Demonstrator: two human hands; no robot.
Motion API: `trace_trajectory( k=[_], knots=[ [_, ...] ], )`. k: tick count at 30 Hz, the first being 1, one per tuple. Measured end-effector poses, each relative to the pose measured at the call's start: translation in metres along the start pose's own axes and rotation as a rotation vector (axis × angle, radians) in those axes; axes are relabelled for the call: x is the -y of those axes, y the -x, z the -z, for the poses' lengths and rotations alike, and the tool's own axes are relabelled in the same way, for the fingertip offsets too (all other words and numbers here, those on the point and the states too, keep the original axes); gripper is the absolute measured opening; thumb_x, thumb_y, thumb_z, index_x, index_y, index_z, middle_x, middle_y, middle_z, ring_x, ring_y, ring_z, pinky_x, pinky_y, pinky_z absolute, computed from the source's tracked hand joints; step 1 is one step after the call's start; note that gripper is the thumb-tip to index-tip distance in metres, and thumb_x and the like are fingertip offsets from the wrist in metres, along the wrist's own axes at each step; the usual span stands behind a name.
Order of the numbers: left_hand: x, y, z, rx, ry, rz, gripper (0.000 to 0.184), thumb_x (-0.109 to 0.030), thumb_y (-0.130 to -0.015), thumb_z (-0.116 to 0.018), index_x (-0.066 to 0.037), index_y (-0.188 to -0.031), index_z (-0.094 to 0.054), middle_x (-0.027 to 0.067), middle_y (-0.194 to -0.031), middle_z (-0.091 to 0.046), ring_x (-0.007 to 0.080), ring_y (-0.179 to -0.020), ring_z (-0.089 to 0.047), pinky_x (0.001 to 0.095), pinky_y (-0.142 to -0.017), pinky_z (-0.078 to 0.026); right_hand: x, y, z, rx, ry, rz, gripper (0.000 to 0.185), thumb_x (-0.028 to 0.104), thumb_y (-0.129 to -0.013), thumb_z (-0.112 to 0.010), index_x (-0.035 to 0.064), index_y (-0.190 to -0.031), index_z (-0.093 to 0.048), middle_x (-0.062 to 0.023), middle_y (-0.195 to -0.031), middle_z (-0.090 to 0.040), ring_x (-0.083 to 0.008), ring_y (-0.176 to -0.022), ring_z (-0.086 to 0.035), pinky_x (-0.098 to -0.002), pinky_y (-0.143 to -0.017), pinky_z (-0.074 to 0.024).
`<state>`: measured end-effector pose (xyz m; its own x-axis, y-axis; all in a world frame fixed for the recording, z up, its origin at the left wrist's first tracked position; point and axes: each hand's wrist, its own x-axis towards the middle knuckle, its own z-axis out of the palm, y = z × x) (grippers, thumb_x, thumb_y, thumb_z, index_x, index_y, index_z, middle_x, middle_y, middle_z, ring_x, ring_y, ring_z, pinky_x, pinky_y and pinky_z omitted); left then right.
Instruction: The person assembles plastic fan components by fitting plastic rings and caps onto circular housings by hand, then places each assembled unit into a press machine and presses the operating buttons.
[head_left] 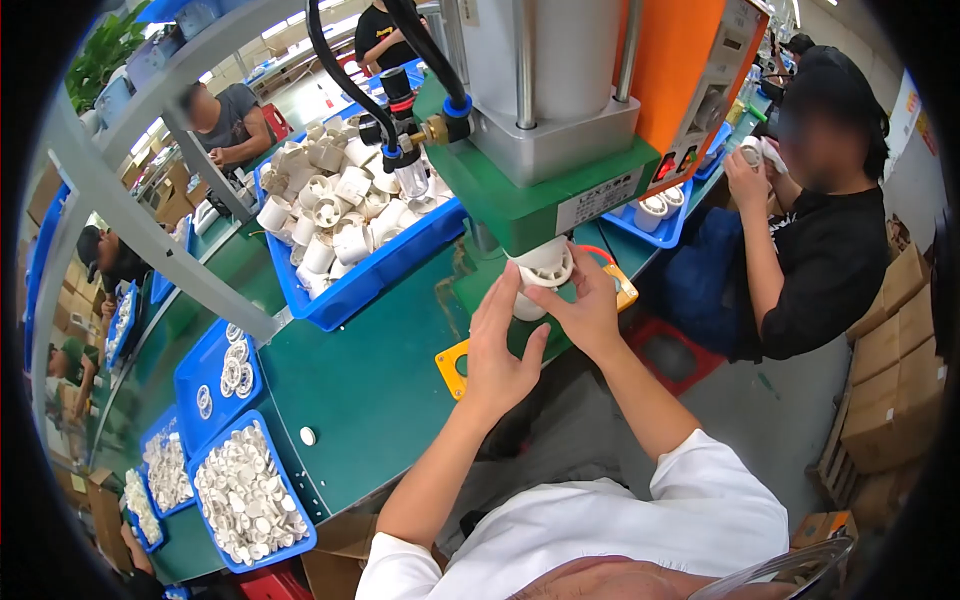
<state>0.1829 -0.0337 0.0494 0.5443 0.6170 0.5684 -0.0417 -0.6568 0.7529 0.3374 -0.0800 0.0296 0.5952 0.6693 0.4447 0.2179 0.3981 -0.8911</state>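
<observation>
Under the head of a green bench press [545,205] sits a white round plastic housing [530,308]. Against it, on its upper side, is a white slotted ring [548,276]. My left hand [497,352] holds the housing's left side with its fingertips, its thumb apart from the fingers. From the right, my right hand [583,308] grips the ring and housing with thumb and fingers. The contact between ring, housing and press is partly hidden by my fingers. Beside my hands are yellow button plates [453,368] on the press base.
A blue crate [345,292] heaped with white housings stands behind left. Blue trays at the left hold small white caps [250,495] and white rings [236,368]. One loose white cap [308,436] lies on the green bench [365,400]. A co-worker [825,220] sits at the right.
</observation>
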Motion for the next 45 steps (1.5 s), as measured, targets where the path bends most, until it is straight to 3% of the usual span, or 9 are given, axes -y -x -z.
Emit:
trace_trajectory(
  k=[8,11,17,27,31,34,36,43,45],
  knots=[
    [0.004,0.047,0.068,-0.021,-0.248,0.028,0.035,-0.001,-0.082,-0.076,-0.001,-0.116,-0.07,0.0172,-0.123,-0.07,0.0395,-0.119,-0.063,0.0465,-0.105,-0.049,0.008,-0.044,0.116,-0.382,0.618,0.14,0.045,0.015,-0.087,-0.079,0.0039,-0.126,-0.062,-0.0156,-0.109,-0.074,-0.0208,-0.096,-0.072,-0.0332,-0.081,-0.0562],
    [0.021,0.039,0.092,-0.106,-0.323,0.102,0.034,-0.001,-0.083,-0.076,-0.001,-0.116,-0.07,0.0189,-0.122,-0.07,0.0363,-0.12,-0.065,0.0431,-0.103,-0.051,-0.037,-0.075,0.164,-0.394,0.976,-0.034,0.051,0.028,-0.081,-0.079,0.0075,-0.125,-0.062,-0.0267,-0.11,-0.072,-0.0436,-0.107,-0.069,-0.048,-0.09,-0.055],
    [0.057,-0.003,0.137,-0.22,-0.501,0.067,0.033,-0.006,-0.084,-0.078,-0.002,-0.116,-0.069,0.017,-0.12,-0.07,0.0371,-0.116,-0.065,0.0433,-0.1,-0.052,-0.092,-0.098,0.191,-0.381,1.08,0.12,0.054,0.023,-0.078,-0.086,0.0026,-0.123,-0.064,-0.0212,-0.116,-0.064,-0.0398,-0.107,-0.063,-0.0454,-0.095,-0.0503],
    [0.152,-0.087,0.178,-0.231,-0.929,0.35,0.076,-0.044,-0.084,-0.08,-0.008,-0.144,-0.052,0.0233,-0.148,-0.048,0.0449,-0.133,-0.051,0.0585,-0.106,-0.044,-0.087,-0.1,0.18,-0.179,1.286,0.195,0.065,0.026,-0.081,-0.085,-0.0056,-0.129,-0.056,-0.0262,-0.126,-0.057,-0.0449,-0.119,-0.054,-0.0475,-0.104,-0.045],
    [0.155,-0.112,0.201,-0.052,-0.775,0.65,0.106,-0.072,-0.076,-0.077,-0.012,-0.156,-0.041,0.0252,-0.158,-0.036,0.0496,-0.142,-0.042,0.066,-0.112,-0.036,-0.007,-0.048,0.134,-0.119,1.363,-0.023,0.057,0.03,-0.088,-0.079,0.0003,-0.132,-0.058,-0.0245,-0.13,-0.059,-0.0424,-0.117,-0.057,-0.0491,-0.099,-0.0465],
    [0.161,-0.128,0.209,0.075,-0.675,0.739,0.113,-0.081,-0.07,-0.075,-0.017,-0.156,-0.041,0.0258,-0.158,-0.035,0.0487,-0.143,-0.042,0.0692,-0.113,-0.034,0.072,-0.002,0.069,0.172,1.135,-0.198,0.025,0.022,-0.088,-0.077,-0.0032,-0.093,-0.074,-0.015,-0.074,-0.071,-0.0286,-0.065,-0.068,-0.0369,-0.064,-0.0535],
    [0.156,-0.134,0.205,0.233,-0.843,0.798,0.108,-0.082,-0.071,-0.073,-0.022,-0.155,-0.043,0.0259,-0.157,-0.036,0.048,-0.143,-0.042,0.0732,-0.112,-0.031,0.103,0.012,0.028,0.563,0.829,-0.355,0.029,0.021,-0.082,-0.083,-0.0015,-0.098,-0.075,-0.0121,-0.076,-0.071,-0.0142,-0.064,-0.065,-0.0317,-0.06,-0.0515],
    [0.174,-0.129,0.211,0.273,-0.85,0.678,0.1,-0.08,-0.073,-0.073,-0.025,-0.152,-0.047,0.0248,-0.155,-0.037,0.0478,-0.142,-0.043,0.0729,-0.111,-0.033,0.076,-0.055,-0.147,0.69,0.656,0.205,0.038,0.019,-0.088,-0.074,0.0024,-0.121,-0.067,-0.0168,-0.107,-0.065,-0.0303,-0.09,-0.066,-0.0404,-0.082,-0.0542],
    [0.191,-0.123,0.213,0.207,-0.75,0.512,0.098,-0.077,-0.072,-0.076,-0.024,-0.15,-0.047,0.0249,-0.154,-0.037,0.0473,-0.137,-0.049,0.0675,-0.11,-0.039,0.015,-0.089,-0.192,0.581,0.755,0.306,0.054,0.016,-0.087,-0.072,0.0012,-0.137,-0.056,-0.0248,-0.131,-0.055,-0.0421,-0.123,-0.056,-0.0486,-0.107,-0.0466]
  ],
)
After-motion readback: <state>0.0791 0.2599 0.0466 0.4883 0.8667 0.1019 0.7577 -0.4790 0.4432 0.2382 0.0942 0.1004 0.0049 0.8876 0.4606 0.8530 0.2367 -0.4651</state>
